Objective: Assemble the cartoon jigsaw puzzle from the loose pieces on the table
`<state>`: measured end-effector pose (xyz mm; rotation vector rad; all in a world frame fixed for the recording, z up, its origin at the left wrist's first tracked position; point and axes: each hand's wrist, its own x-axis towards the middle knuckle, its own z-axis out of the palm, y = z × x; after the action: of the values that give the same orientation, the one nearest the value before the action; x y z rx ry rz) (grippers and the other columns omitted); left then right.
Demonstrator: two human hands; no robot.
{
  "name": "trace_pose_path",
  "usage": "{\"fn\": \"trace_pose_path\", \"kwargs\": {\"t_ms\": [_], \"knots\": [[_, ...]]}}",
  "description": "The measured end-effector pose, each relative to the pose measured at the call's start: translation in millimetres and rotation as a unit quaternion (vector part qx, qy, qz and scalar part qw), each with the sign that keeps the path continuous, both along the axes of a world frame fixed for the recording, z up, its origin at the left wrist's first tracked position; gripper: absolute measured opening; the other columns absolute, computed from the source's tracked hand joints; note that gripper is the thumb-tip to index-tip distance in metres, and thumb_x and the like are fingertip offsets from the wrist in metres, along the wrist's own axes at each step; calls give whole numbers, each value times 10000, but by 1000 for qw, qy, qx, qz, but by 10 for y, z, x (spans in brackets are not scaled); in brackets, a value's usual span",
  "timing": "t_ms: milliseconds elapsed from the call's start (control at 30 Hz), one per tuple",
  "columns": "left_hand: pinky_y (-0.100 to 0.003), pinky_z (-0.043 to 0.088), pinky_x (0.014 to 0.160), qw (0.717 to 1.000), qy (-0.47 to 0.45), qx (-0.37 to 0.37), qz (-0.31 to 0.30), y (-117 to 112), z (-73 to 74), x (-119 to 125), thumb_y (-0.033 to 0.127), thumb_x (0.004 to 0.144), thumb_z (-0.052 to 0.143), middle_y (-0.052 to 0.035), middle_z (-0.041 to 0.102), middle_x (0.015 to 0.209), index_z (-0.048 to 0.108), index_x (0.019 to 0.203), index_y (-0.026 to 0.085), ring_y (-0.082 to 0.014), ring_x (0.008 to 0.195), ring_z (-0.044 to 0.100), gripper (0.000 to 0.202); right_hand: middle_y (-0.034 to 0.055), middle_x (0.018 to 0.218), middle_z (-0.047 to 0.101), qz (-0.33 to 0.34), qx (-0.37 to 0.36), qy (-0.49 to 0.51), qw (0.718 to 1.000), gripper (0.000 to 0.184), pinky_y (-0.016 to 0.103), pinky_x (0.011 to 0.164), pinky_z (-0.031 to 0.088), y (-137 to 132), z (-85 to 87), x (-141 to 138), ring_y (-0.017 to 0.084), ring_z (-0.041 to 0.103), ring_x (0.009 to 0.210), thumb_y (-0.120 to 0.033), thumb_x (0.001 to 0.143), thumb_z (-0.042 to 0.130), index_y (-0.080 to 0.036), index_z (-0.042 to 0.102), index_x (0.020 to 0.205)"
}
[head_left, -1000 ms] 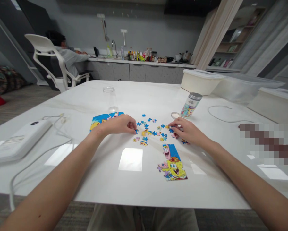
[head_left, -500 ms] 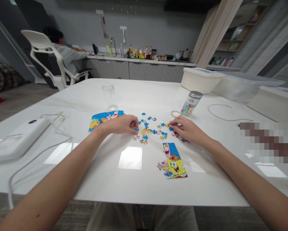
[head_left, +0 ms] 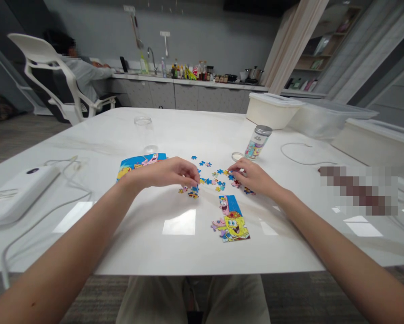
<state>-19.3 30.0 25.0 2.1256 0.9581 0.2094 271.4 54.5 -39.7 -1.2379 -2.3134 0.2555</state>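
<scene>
My left hand point(head_left: 177, 172) is closed in a pinch low over the loose pieces, with a blue jigsaw puzzle piece point(head_left: 195, 189) at its fingertips. Its thumb partly covers what it grips. My right hand point(head_left: 254, 176) rests at the right side of the scattered puzzle pieces point(head_left: 218, 183). The fingers there are bent, thumb and forefinger apart, tips touching or just over the pieces. Nearer to me lies a joined puzzle section point(head_left: 234, 219) showing a yellow and a pink cartoon figure. Behind my left wrist, a blue picture sheet point(head_left: 139, 162) is partly hidden.
A printed can point(head_left: 257, 143) stands behind my right hand beside a clear ring-like lid point(head_left: 238, 156). A clear jar point(head_left: 143, 134) is at the back left. A white device point(head_left: 20, 189) with a cable lies left. Storage boxes point(head_left: 272, 110) line the right back. A person point(head_left: 83, 74) sits beyond.
My left hand has moved right and slightly nearer me over the pieces. My right hand keeps its place by the pieces. The whole view has shifted a little.
</scene>
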Motion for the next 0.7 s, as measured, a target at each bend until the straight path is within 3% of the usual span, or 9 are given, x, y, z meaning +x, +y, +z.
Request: {"fn": "trace_pose_path", "kwargs": {"t_ms": [67, 133, 200, 300, 367, 467, 567, 700], "knots": [[-219, 431, 670, 996, 42, -37, -76, -243, 119, 101, 299, 823, 584, 5, 715, 859, 693, 881, 221, -136, 791, 634, 147, 88, 964, 643, 1, -3, 2, 1000, 203, 377, 822, 502, -2, -5, -1, 222, 623, 895, -165, 858, 529, -187, 702, 961], [-224, 423, 662, 993, 87, 1, -77, -536, 154, 199, 232, 840, 556, 12, 710, 855, 697, 861, 231, -129, 759, 623, 143, 90, 977, 637, 4, -14, 8, 1000, 201, 362, 797, 509, -7, -6, -5, 217, 622, 894, -172, 865, 527, -189, 702, 964], [-244, 419, 663, 995, 87, 57, -11, -809, 72, 272, 221, 848, 542, 9, 695, 867, 676, 867, 237, -142, 760, 608, 137, 91, 979, 628, 7, -21, 10, 1000, 205, 356, 787, 512, -14, -2, -13, 208, 624, 866, -171, 862, 526, -185, 703, 966], [-274, 437, 676, 988, 54, 78, 120, -1081, -200, 326, 251, 868, 524, 9, 664, 809, 649, 812, 235, -159, 734, 597, 137, 88, 974, 619, 10, -24, 3, 1000, 222, 364, 791, 509, -24, 7, -25, 189, 626, 787, -155, 849, 516, -176, 704, 967], [-290, 449, 670, 975, 29, 97, 198, -1167, -385, 344, 277, 865, 531, -12, 635, 845, 638, 779, 219, -160, 712, 583, 149, 83, 978, 619, 13, -24, -1, 1000, 235, 361, 783, 508, -29, 12, -29, 183, 627, 766, -148, 844, 506, -184, 705, 963], [-297, 464, 674, 955, -23, 141, 260, -1225, -548, 359, 290, 886, 499, -33, 596, 924, 619, 815, 210, -159, 740, 578, 161, 84, 980, 625, 14, -15, 0, 1000, 242, 349, 764, 507, -35, 19, -29, 193, 629, 788, -143, 840, 498, -195, 707, 950], [-282, 468, 669, 952, -48, 142, 266, -1262, -579, 342, 289, 929, 450, -21, 589, 913, 613, 886, 215, -146, 732, 569, 184, 90, 979, 621, 19, -15, -5, 1000, 236, 349, 762, 508, -38, 27, -25, 194, 628, 790, -154, 851, 496, -187, 706, 955], [-261, 470, 672, 958, -48, 130, 253, -1296, -577, 295, 310, 895, 547, -4, 592, 946, 659, 947, 236, -131, 728, 565, 143, 94, 1006, 611, 38, -23, -13, 999, 237, 340, 772, 513, -33, 39, -6, 188, 630, 809, -167, 871, 496, -178, 704, 984]]}}
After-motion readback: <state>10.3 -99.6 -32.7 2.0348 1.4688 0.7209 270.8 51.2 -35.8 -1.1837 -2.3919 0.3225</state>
